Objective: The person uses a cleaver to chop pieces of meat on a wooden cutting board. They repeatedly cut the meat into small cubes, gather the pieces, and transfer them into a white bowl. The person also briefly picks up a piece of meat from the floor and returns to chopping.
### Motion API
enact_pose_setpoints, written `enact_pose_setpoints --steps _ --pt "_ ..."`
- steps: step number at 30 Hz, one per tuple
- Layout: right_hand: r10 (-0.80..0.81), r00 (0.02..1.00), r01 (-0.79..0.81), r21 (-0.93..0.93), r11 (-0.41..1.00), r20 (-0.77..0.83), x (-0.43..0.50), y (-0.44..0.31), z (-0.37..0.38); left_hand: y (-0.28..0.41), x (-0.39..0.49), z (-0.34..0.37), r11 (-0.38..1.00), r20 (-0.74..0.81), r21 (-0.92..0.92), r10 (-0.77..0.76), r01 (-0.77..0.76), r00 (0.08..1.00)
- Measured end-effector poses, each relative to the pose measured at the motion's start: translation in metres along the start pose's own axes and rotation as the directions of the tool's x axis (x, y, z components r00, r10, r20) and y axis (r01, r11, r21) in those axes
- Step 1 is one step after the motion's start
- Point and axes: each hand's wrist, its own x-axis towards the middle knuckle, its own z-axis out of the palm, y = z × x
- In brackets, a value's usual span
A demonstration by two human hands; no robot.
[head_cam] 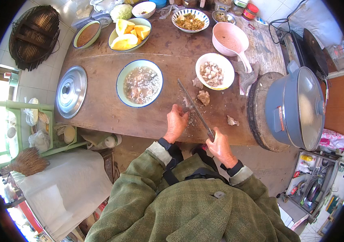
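Observation:
My right hand (221, 148) grips the handle of a kitchen knife (195, 106), whose blade slants up and left over the wooden table. Just left of the blade is my left hand (177, 121), fingers curled close to small chopped bits (192, 118); whether it pinches a piece I cannot tell. A pale brown chunk (203, 97) lies right of the blade, and a smaller piece (232, 120) sits farther right. Beyond them stands a white bowl (201, 59) of diced pieces (212, 74). An enamel basin (118, 87) holds cloudy water with pieces and white bits floating in it.
On the right, a large blue-grey pot (280, 106) with a glass lid stands by a round wooden board (258, 112). A pink ladle-like pan (231, 39) and a cloth (247, 74) are behind. To the left lie a metal lid (71, 92) and a bowl of cut yellow squash (125, 42).

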Motion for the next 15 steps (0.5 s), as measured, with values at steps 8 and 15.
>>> enact_pose_setpoints --steps 8,15 --pt "0.023 0.997 -0.017 -0.08 0.997 0.072 0.008 0.012 0.011 -0.001 0.0 0.002 0.999 -0.003 0.05 0.005 -0.005 1.0" --pt "-0.073 0.997 0.072 -0.076 0.995 -0.006 0.004 0.003 0.005 0.0 0.01 0.005 0.995 -0.062 0.062 0.083 -0.079 0.995"
